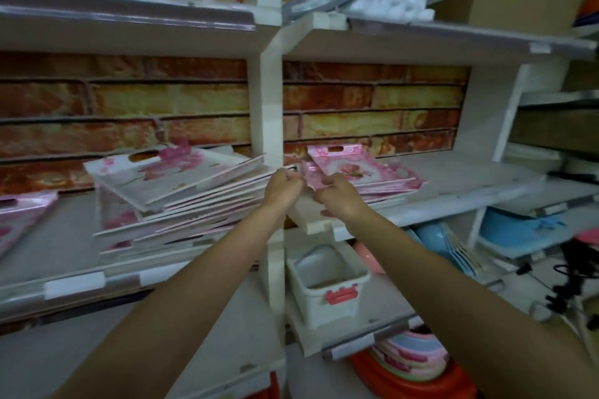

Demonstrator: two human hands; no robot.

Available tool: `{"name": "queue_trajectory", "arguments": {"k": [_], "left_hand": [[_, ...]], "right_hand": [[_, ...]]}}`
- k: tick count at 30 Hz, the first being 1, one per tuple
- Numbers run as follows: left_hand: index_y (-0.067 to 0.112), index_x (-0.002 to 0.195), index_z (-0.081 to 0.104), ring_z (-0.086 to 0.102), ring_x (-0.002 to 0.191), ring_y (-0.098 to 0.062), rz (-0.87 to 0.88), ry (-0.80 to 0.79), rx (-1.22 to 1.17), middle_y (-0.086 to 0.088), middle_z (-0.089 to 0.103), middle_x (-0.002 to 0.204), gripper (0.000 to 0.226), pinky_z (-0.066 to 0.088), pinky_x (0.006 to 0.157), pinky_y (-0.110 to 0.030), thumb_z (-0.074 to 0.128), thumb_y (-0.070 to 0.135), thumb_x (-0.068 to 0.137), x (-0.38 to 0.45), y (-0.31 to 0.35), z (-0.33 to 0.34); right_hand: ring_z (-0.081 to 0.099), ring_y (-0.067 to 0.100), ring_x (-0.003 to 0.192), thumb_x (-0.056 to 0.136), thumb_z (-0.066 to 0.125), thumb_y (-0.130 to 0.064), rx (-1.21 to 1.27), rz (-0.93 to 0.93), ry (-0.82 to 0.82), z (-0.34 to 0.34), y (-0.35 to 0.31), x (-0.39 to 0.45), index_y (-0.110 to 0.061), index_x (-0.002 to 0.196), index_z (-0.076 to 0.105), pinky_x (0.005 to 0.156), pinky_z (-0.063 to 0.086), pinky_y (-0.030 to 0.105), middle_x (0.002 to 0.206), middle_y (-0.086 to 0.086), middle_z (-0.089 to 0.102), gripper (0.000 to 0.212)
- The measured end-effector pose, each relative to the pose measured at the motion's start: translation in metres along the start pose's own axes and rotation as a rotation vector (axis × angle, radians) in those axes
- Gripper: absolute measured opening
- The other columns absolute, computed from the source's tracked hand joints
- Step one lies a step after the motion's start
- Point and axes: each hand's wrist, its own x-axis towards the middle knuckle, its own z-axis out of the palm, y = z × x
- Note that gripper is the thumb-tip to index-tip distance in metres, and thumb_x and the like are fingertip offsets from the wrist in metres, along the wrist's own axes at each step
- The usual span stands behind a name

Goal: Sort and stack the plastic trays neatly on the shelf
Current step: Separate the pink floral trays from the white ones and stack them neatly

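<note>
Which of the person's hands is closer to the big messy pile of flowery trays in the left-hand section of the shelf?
The left. The left hand is at the right edge of the messy tray pile, about touching it. The right hand is further right, past the white shelf post, by the pink trays.

- We find no legible text, brand, number or sign in this view.
- The white label holders point(75, 284) on the front edge of the shelf point(453, 172) appear blank or too blurred to read.
- The trays point(168, 178) carry pink floral prints only; we read no lettering on them.
</note>
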Motion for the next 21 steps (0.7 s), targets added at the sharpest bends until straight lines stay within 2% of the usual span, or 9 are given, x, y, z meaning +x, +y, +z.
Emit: {"name": "queue_trajectory", "arguments": {"k": [2,4,6,7,9,12,15,18,21], "left_hand": [[0.017,0.062,0.059,0.054,0.076,-0.023,0.001,-0.041,0.019,-0.004,0.056,0.069,0.014,0.039,0.070,-0.030,0.050,0.011,0.072,0.017,-0.004,0.024],[0.011,0.071,0.065,0.060,0.079,-0.030,0.007,-0.066,0.072,-0.012,0.064,0.076,0.019,0.037,0.068,-0.027,0.048,0.018,0.068,0.036,-0.009,0.048],[0.009,0.073,0.061,0.057,0.078,-0.025,0.000,-0.102,0.056,-0.010,0.061,0.078,0.012,0.037,0.068,-0.026,0.050,0.012,0.076,0.053,-0.011,0.073],[0.009,0.073,0.060,0.054,0.076,-0.022,-0.004,-0.117,0.032,-0.009,0.058,0.077,0.011,0.038,0.068,-0.026,0.050,0.007,0.078,0.062,-0.013,0.084],[0.008,0.077,0.061,0.052,0.076,-0.021,-0.013,-0.133,0.000,-0.010,0.058,0.080,0.011,0.040,0.066,-0.027,0.051,0.004,0.079,0.085,-0.014,0.104],[0.011,0.063,0.051,0.050,0.071,-0.022,-0.036,-0.163,-0.003,-0.010,0.051,0.072,0.020,0.040,0.068,-0.030,0.053,0.002,0.081,0.124,-0.017,0.132],[0.011,0.068,0.052,0.045,0.061,-0.019,-0.106,-0.218,0.066,-0.005,0.047,0.065,0.018,0.038,0.061,-0.024,0.056,0.008,0.085,0.160,-0.022,0.155],[0.008,0.086,0.056,0.049,0.068,-0.019,-0.135,-0.225,0.063,-0.007,0.052,0.075,0.005,0.039,0.071,-0.029,0.056,0.011,0.088,0.187,-0.033,0.171],[0.010,0.079,0.051,0.045,0.064,-0.013,-0.163,-0.196,0.079,-0.003,0.047,0.072,0.011,0.037,0.070,-0.028,0.054,0.010,0.090,0.213,-0.047,0.181]], "right_hand": [[0.051,0.025,0.104,0.090,0.050,-0.008,-0.005,0.026,0.021,-0.017,0.013,0.013,-0.005,0.137,0.038,0.101,0.046,0.048,0.116,0.011,0.048,0.048],[0.051,0.026,0.110,0.091,0.050,-0.009,-0.011,0.040,0.045,-0.033,0.025,0.030,-0.005,0.140,0.037,0.103,0.045,0.047,0.124,0.011,0.047,0.051],[0.048,0.027,0.120,0.090,0.051,-0.010,-0.034,0.041,0.069,-0.050,0.037,0.050,-0.006,0.141,0.038,0.104,0.044,0.045,0.138,0.012,0.043,0.052],[0.049,0.025,0.117,0.090,0.051,-0.010,-0.042,0.049,0.075,-0.058,0.042,0.060,-0.006,0.140,0.039,0.104,0.045,0.044,0.141,0.012,0.042,0.052],[0.049,0.022,0.103,0.090,0.051,-0.009,-0.061,0.062,0.087,-0.074,0.050,0.082,-0.006,0.138,0.041,0.101,0.047,0.045,0.136,0.013,0.045,0.049],[0.049,0.023,0.095,0.091,0.051,-0.008,-0.116,0.070,0.113,-0.096,0.055,0.124,-0.003,0.132,0.043,0.099,0.047,0.048,0.119,0.015,0.050,0.042],[0.053,0.030,0.108,0.092,0.051,-0.011,-0.159,0.075,0.116,-0.108,0.060,0.170,-0.002,0.130,0.043,0.100,0.046,0.049,0.123,0.018,0.051,0.040],[0.053,0.030,0.113,0.091,0.051,-0.011,-0.183,0.096,0.093,-0.113,0.075,0.208,-0.003,0.134,0.042,0.101,0.046,0.047,0.135,0.017,0.047,0.044],[0.054,0.031,0.115,0.090,0.053,-0.011,-0.173,0.137,0.089,-0.117,0.091,0.238,-0.004,0.133,0.045,0.100,0.047,0.046,0.133,0.017,0.048,0.044]]}}
